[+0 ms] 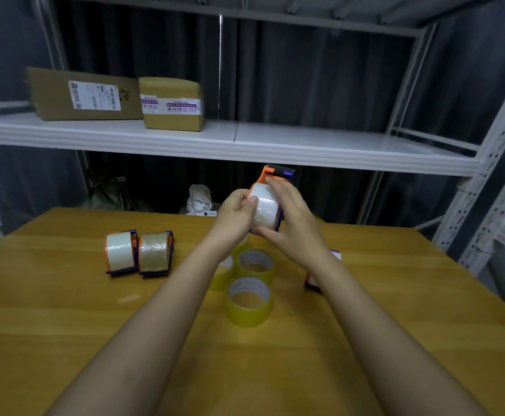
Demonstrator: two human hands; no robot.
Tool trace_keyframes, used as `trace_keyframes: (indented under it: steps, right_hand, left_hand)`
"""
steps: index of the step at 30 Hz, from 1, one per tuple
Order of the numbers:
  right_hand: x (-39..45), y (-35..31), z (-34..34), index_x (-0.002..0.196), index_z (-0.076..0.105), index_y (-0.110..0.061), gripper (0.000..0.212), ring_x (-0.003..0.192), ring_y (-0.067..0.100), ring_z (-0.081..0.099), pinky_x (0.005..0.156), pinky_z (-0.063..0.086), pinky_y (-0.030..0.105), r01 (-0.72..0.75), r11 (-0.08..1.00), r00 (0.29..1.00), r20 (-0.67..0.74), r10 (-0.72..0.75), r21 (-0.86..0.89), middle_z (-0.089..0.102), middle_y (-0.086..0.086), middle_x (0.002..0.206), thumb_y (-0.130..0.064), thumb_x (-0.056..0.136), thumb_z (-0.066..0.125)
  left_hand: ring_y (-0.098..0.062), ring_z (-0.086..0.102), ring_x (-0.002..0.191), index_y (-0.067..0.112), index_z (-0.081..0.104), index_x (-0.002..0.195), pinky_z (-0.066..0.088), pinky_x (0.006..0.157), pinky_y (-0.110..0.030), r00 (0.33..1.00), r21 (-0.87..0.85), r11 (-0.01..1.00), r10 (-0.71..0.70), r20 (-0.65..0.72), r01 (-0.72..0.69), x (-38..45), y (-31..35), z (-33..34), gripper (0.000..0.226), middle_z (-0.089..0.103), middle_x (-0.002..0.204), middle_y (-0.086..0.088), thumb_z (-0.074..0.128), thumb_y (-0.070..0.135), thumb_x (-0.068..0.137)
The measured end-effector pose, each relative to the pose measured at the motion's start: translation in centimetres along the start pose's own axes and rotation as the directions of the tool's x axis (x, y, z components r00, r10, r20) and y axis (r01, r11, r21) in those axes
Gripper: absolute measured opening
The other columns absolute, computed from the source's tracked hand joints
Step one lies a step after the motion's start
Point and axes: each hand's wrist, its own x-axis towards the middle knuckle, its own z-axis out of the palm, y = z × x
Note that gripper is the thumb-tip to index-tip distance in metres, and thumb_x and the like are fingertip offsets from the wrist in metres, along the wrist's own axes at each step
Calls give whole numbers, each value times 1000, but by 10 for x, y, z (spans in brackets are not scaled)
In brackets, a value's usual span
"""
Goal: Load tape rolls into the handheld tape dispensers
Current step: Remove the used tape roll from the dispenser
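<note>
Wooden table (65,319) in front of white metal shelving (245,145), dark curtain behind. Two cardboard boxes on the shelf: a large flat one (80,94), a smaller taped one (171,105) just beside it.

Both hands are up above the far side of the table, grasping one orange-and-purple tape dispenser (275,175) with a white tape roll (264,207) sitting in it. Left hand (236,216) is curled round the roll's left side, thumb on its face. Right hand (293,223) wraps the right side, index finger lying over the top near the dispenser's cutter end, thumb under the bottom edge.

On the table, left of the arms: two loaded dispensers touching side by side, one with white tape (120,252), one with brownish tape (155,253).

Under the wrists: loose yellowish clear rolls, lying flat, one nearer (249,301), one behind it (255,264), touching. A third is mostly hidden by the left forearm.

Another dispenser (314,280) is partly hidden behind the right forearm; can't tell if it's loaded.
</note>
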Motion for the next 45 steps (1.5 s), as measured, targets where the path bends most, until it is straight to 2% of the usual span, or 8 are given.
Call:
trace_keyframes:
  steps: [5, 8, 13, 24, 30, 35, 40, 45]
  right_hand:
    - [-21, -3, 7, 116, 58, -9, 34, 106, 19, 52, 89, 49, 36, -13, 999, 957, -288, 26, 48, 53, 2, 114, -23, 85, 63]
    - [-33, 9, 17, 108, 60, -12, 20, 103, 19, 48, 83, 45, 35, -174, 985, 985, 0, 174, 7, 52, -4, 103, -17, 88, 59]
    - [-47, 12, 42, 137, 49, -21, 48, 130, 24, 31, 102, 30, 36, -196, 926, 798, 496, 341, -321, 49, 2, 137, -37, 92, 56]
    - [-14, 33, 55, 80, 51, -13, 11, 108, 30, 53, 69, 34, 30, -80, 716, 729, 449, 516, -693, 61, 11, 109, -5, 88, 51]
    - [5, 47, 60, 119, 59, -11, 33, 104, 27, 54, 69, 41, 31, -241, 716, 681, 412, 606, -655, 59, 11, 122, -2, 89, 49]
    - [14, 22, 81, 146, 37, -22, 50, 135, 33, 28, 104, 36, 45, -260, 815, 781, 384, 494, -518, 33, 10, 149, -30, 97, 44]
    - [7, 11, 118, 153, 0, -40, 70, 145, 44, -11, 110, 3, 68, -301, 754, 576, 519, 631, -583, -17, 6, 161, -62, 96, 34]
    - [0, 25, 127, 152, 3, -41, 59, 146, 43, -8, 111, -4, 68, -299, 761, 560, 540, 628, -575, -13, 7, 162, -49, 100, 31]
  left_hand:
    - [-3, 52, 72, 12, 50, 107, 41, 55, -8, 982, -35, 998, 53, -182, -60, -8, -4, -17, 15, 56, 84, 6, 37, 17, 102]
    - [-4, 49, 70, 20, 49, 98, 40, 57, -12, 969, -26, 998, 54, -239, -62, -11, -10, -29, 15, 53, 82, 7, 35, 18, 103]
    - [-4, 48, 65, 25, 47, 90, 37, 50, -8, 961, 11, 998, 58, -272, -57, -18, -19, -38, 20, 52, 78, 6, 34, 17, 103]
    - [14, 52, 61, 17, 48, 106, 40, 56, -7, 959, 87, 995, 80, -270, -58, -16, -35, -62, 12, 54, 84, 9, 36, 18, 102]
    - [14, 52, 62, 15, 49, 112, 40, 57, -5, 960, 88, 995, 71, -269, -49, -11, -41, -71, 15, 56, 86, 10, 38, 18, 102]
    - [15, 52, 63, 14, 49, 110, 39, 58, -5, 957, 80, 995, 81, -278, -61, -5, -44, -75, 14, 56, 86, 8, 38, 17, 102]
    - [14, 52, 63, 14, 50, 111, 40, 58, -6, 960, 69, 996, 75, -271, -58, -4, -45, -70, 15, 56, 85, 8, 39, 17, 102]
    - [15, 52, 64, 17, 49, 107, 40, 59, -6, 964, 75, 996, 72, -258, -54, -5, -47, -70, 12, 56, 85, 8, 39, 17, 101]
